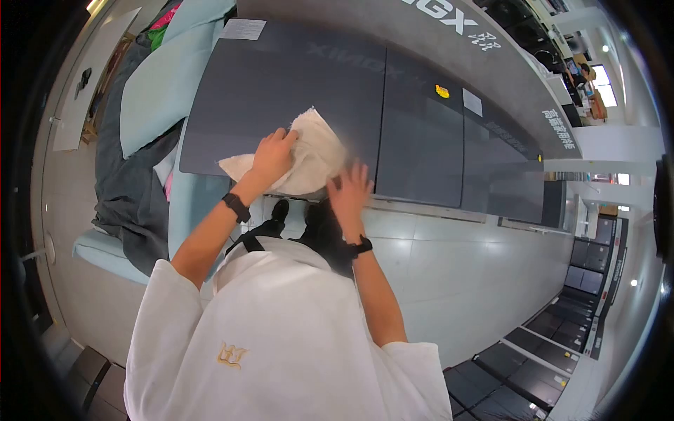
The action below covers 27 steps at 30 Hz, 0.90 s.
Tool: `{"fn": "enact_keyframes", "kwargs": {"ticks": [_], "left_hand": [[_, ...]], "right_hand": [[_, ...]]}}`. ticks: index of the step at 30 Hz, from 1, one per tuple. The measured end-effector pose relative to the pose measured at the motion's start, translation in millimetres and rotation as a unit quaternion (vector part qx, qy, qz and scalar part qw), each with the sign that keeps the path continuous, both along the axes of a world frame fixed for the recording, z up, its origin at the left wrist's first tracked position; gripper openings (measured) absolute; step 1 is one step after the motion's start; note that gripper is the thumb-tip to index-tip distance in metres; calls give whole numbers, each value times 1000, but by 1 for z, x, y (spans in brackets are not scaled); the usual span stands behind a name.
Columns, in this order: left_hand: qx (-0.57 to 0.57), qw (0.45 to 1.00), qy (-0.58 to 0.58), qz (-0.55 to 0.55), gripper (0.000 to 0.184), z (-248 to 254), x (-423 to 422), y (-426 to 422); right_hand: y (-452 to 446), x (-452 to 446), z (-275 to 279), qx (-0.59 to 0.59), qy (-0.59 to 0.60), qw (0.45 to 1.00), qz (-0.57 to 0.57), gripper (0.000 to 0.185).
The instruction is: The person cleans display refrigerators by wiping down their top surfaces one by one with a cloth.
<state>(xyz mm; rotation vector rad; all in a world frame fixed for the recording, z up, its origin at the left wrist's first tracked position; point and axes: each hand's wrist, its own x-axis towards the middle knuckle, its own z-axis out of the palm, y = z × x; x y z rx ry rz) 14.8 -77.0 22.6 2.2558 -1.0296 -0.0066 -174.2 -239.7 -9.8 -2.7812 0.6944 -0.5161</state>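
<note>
A cloth [314, 158] lies at three o'clock from the left hand [272, 158], clutched — cream, rumpled. The right hand [349, 194] spreads wide, gripping nothing.

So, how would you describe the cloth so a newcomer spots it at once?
Find the long dark-grey surface, then its end beside the pale blue cushions. There the left hand grips a crumpled beige cloth. Its loose folds set it apart from the flat white labels and small yellow sticker.

A showroom, judging by large white lettering [440, 15] and rows of dark cabinets [503, 359].
</note>
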Motion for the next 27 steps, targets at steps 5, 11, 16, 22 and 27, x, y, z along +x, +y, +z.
{"fn": "enact_keyframes", "kwargs": {"ticks": [5, 11, 16, 22, 27], "left_hand": [[-18, 996, 88, -13, 22, 28, 3, -17], [-108, 992, 66, 9, 15, 90, 27, -3], [-2, 998, 55, 44, 21, 85, 42, 1], [135, 967, -199, 87, 46, 19, 27, -1], [75, 994, -75, -26, 63, -28, -18, 13]], "right_hand": [[27, 46, 31, 438, -101, 893, 6, 33], [-25, 41, 91, 547, -202, 812, -27, 25], [-85, 23, 101, 486, -70, 869, -62, 30], [-65, 30, 95, 80, 7, 992, -98, 37], [-26, 23, 19, 33, 20, 996, 80, 57]]}}
